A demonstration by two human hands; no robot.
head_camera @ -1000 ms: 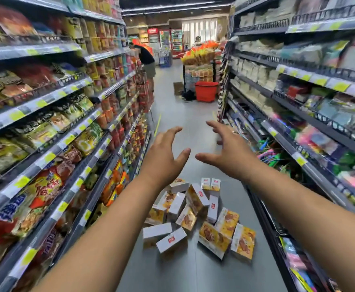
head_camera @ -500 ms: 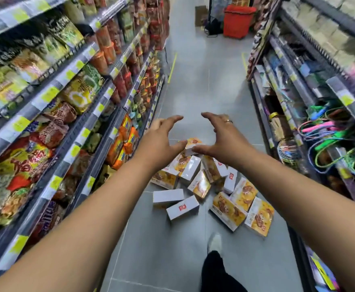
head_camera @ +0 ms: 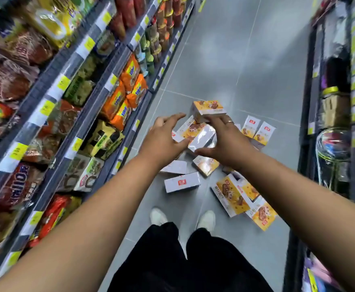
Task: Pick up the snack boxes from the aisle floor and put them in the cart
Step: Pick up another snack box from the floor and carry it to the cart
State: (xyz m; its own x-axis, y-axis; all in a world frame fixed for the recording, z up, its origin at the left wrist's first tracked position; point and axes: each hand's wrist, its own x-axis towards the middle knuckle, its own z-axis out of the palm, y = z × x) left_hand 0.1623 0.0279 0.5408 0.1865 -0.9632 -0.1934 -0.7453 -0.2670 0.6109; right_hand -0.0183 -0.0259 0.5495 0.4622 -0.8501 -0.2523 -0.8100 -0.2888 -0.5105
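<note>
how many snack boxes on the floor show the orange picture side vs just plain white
orange-and-yellow printed cardboard snack boxes: 8
plain white cardboard snack boxes: 3
total: 11 in view; the left hand and right hand may hide more

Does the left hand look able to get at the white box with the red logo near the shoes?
Probably yes: the white box lies uncovered on the floor, just short of the left hand, which is open, with nothing between them.
</note>
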